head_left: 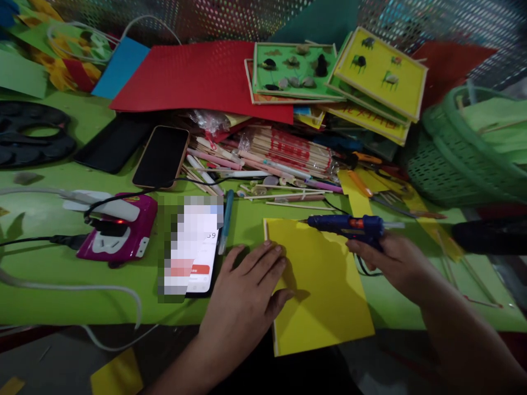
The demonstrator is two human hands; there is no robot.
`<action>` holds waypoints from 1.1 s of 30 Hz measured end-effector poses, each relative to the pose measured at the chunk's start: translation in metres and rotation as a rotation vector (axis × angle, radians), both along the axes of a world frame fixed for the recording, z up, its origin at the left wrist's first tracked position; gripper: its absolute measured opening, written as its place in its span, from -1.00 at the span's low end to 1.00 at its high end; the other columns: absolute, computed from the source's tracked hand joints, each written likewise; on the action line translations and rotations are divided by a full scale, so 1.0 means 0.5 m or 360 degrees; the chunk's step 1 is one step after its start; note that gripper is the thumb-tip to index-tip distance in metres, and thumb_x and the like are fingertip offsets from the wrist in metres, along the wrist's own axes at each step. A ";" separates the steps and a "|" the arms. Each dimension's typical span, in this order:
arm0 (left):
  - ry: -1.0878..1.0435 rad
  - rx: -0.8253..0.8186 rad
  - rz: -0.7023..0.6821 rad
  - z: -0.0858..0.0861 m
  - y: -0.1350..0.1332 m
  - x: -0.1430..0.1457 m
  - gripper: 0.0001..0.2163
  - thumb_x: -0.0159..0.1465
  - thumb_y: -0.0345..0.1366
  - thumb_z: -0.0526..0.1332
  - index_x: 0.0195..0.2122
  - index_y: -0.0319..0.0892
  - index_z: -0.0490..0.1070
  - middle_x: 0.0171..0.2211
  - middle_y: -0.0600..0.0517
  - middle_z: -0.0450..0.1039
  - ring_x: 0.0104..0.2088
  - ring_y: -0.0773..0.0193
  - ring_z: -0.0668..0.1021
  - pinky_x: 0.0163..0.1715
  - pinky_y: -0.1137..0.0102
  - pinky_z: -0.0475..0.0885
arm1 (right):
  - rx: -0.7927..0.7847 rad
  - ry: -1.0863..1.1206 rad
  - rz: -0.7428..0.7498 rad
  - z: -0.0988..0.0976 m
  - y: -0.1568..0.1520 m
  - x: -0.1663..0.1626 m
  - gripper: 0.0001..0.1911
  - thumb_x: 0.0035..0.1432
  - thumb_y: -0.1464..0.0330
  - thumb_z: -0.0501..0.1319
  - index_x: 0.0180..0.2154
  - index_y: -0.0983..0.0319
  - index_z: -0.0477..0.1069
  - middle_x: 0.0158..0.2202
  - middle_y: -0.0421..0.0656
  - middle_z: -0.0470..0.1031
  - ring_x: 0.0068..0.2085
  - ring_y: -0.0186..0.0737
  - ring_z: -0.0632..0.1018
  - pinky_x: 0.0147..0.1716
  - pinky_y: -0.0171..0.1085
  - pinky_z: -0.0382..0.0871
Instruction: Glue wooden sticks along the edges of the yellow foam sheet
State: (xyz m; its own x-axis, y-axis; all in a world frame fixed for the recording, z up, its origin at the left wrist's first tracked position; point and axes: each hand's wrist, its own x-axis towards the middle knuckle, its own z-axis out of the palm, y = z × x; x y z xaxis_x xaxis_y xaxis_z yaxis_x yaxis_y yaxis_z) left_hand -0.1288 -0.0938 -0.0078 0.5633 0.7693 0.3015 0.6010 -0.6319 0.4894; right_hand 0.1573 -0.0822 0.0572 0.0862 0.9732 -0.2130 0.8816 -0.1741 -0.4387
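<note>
A yellow sheet (325, 296) lies at the table's front edge, its lower part reaching past the edge. Along its left side runs a thin wooden stick (275, 339), partly covered by my left hand (251, 280), whose fingers lie stretched out over the sheet's left edge. My right hand (395, 263) is wrapped round the handle of a blue hot glue gun (348, 224). The gun's nozzle points left, near the sheet's top edge; whether it touches the sheet I cannot tell. A glue stick pokes out of its back end.
A lit phone (201, 258) and a teal pen (226, 222) lie left of the sheet. Further left sits a magenta power strip (140, 219) with cables. Behind are a dark phone (161, 156), bundled wooden sticks (288, 148), red card (185, 77) and framed pebble pictures (382, 71). A green basket (436, 148) stands right.
</note>
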 end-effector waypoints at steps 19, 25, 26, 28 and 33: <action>0.0024 -0.0002 -0.0020 -0.002 0.002 -0.002 -0.70 0.49 -0.16 0.11 0.16 -0.10 0.45 0.25 0.09 0.47 0.25 0.13 0.48 0.21 0.04 0.21 | -0.0004 -0.0084 0.0053 -0.015 -0.004 0.027 -0.42 0.23 -0.16 0.10 -0.58 0.14 0.27 -0.71 -0.23 0.20 -0.58 -0.22 0.34 -0.55 -0.22 0.12; 0.0011 0.0058 -0.0011 0.001 0.004 -0.001 -0.72 0.48 -0.20 0.14 0.14 -0.11 0.47 0.23 0.06 0.49 0.21 0.10 0.52 0.19 0.06 0.22 | 0.0016 -0.0029 0.0105 -0.020 0.002 0.018 -0.45 0.25 -0.13 0.10 -0.55 0.14 0.29 -0.69 -0.24 0.24 -0.58 -0.23 0.35 -0.55 -0.24 0.13; 0.0011 0.0059 -0.0012 0.001 0.004 -0.001 -0.72 0.48 -0.20 0.14 0.14 -0.11 0.47 0.23 0.06 0.49 0.21 0.10 0.52 0.19 0.06 0.22 | 0.0023 -0.0024 0.0110 -0.021 0.002 0.017 -0.46 0.25 -0.12 0.11 -0.54 0.14 0.31 -0.69 -0.24 0.25 -0.57 -0.22 0.36 -0.55 -0.23 0.13; 0.0007 0.0058 -0.0015 0.001 0.004 -0.001 -0.72 0.48 -0.20 0.13 0.14 -0.11 0.47 0.23 0.07 0.49 0.21 0.11 0.52 0.19 0.07 0.21 | 0.0048 -0.0030 0.0109 -0.021 0.001 0.020 -0.47 0.25 -0.12 0.11 -0.53 0.13 0.32 -0.69 -0.24 0.25 -0.57 -0.20 0.37 -0.55 -0.23 0.13; 0.0008 0.0059 -0.0013 -0.003 0.005 -0.001 -0.71 0.48 -0.19 0.12 0.15 -0.10 0.46 0.23 0.08 0.49 0.22 0.12 0.51 0.20 0.07 0.20 | 0.0074 -0.0091 0.0027 -0.023 -0.011 0.045 -0.50 0.23 -0.12 0.13 -0.50 0.13 0.37 -0.70 -0.23 0.23 -0.59 -0.20 0.35 -0.58 -0.22 0.09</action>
